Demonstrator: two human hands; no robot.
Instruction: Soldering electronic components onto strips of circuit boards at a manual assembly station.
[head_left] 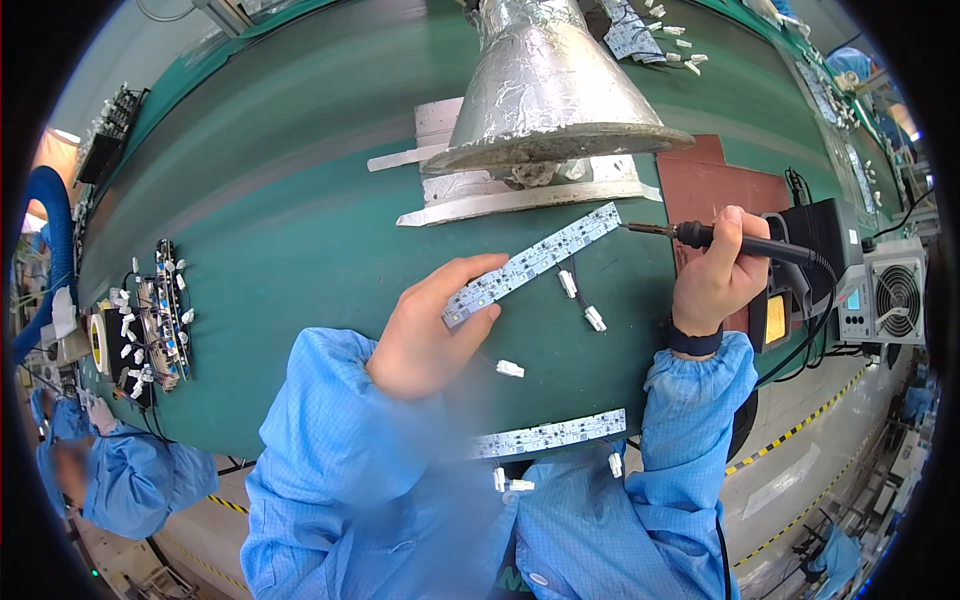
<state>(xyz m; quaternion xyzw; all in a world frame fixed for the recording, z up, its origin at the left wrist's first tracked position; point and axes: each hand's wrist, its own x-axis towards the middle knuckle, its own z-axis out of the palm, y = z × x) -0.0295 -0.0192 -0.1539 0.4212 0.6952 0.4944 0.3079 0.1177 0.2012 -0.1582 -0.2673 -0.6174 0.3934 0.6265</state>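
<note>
My left hand grips the near left end of a narrow white circuit board dotted with small parts, its far end slanting up to the right. White connectors dangle on wires from the board. Closed like a pen grip, my right hand holds a soldering iron by its dark handle. The iron's tip points left, close by the board's far right end; whether they touch I cannot tell. A second circuit board with white connectors lies at the table's near edge, partly hidden by my blurred left sleeve.
A foil-covered fume hood stands just beyond the board. To the right are a soldering station, a yellow sponge and a fan unit. Stacked boards sit at the left, where a co-worker in blue bends near the table.
</note>
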